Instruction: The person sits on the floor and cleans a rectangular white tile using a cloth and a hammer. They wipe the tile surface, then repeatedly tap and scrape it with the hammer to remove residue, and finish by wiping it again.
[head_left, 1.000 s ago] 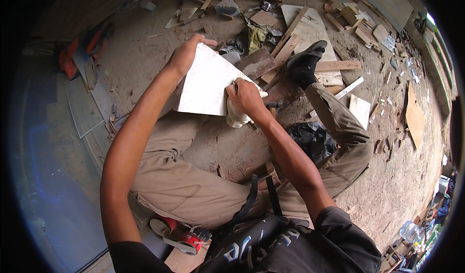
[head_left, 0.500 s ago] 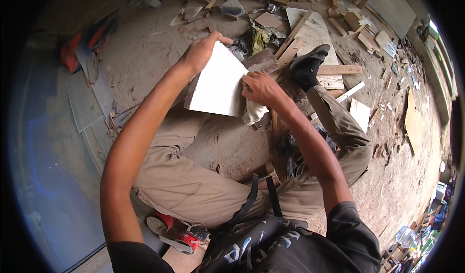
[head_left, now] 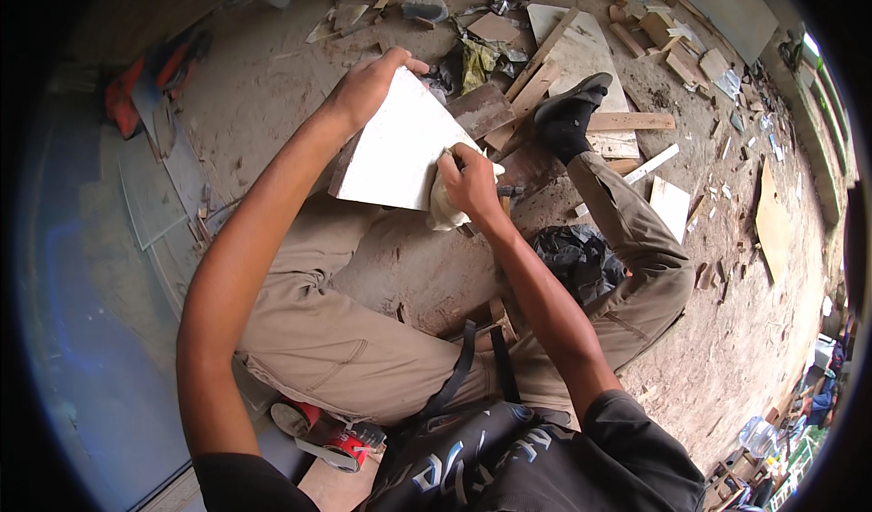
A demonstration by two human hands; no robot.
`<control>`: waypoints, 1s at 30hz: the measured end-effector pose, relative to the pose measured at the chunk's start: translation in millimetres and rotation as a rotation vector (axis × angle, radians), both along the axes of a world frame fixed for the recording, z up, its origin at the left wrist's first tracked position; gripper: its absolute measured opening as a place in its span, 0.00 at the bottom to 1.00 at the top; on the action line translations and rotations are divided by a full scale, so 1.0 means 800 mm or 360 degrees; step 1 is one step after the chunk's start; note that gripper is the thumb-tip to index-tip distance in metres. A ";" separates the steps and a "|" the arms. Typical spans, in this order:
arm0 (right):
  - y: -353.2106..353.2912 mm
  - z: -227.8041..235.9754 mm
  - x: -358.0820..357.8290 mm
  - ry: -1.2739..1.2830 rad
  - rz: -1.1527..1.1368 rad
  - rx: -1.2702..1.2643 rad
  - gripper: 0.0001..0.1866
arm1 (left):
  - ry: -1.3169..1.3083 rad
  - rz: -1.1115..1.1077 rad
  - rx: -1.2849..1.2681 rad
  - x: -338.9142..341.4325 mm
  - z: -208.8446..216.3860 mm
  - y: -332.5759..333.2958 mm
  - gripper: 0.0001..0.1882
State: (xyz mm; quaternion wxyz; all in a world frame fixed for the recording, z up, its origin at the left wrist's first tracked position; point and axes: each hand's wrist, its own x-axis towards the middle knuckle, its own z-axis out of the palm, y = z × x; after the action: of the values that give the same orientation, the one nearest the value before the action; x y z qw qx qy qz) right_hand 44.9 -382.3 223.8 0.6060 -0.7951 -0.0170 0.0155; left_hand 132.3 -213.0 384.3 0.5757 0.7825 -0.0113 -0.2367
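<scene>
A flat white board is held tilted above my lap, its face bright and its side edge brownish. My left hand grips it at the far left corner, with fingers over the top edge. At the board's right edge, my right hand is closed around a bunched cream cloth. The cloth touches the board's near right side, and part of it is hidden under the fingers. Behind the board, a brown wooden piece lies on the ground.
Wood offcuts and a pale panel lie beyond my outstretched foot. A black plastic bag sits by my right leg. Glass-like sheets are at the left. Red cans stand by my left hip.
My right hand has moved left and nearer along the board's right edge with the cloth, its fingers now more curled. The left hand keeps its hold; the whole view has shifted slightly.
</scene>
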 end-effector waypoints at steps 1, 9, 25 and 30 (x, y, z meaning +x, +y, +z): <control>0.002 0.002 0.000 0.0246 -0.0015 0.0083 0.14 | -0.0007 0.0009 0.0011 -0.005 0.006 -0.003 0.31; -0.015 -0.004 0.017 0.1234 -0.0059 0.1135 0.17 | -0.0029 0.0002 -0.0022 -0.002 0.001 -0.004 0.32; -0.002 -0.025 -0.033 -0.0375 -0.0139 0.0388 0.11 | -0.0046 -0.0017 -0.0021 0.002 -0.001 0.006 0.33; -0.002 -0.017 -0.026 -0.0684 -0.0162 0.0035 0.11 | -0.0017 0.0016 -0.0056 0.002 -0.003 0.012 0.32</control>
State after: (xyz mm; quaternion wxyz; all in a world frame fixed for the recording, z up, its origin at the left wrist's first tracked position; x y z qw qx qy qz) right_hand 24.0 -384.1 209.9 0.5971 -0.7733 -0.1059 -0.1852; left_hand 134.1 -203.7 381.8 0.5906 0.7735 -0.0147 -0.2294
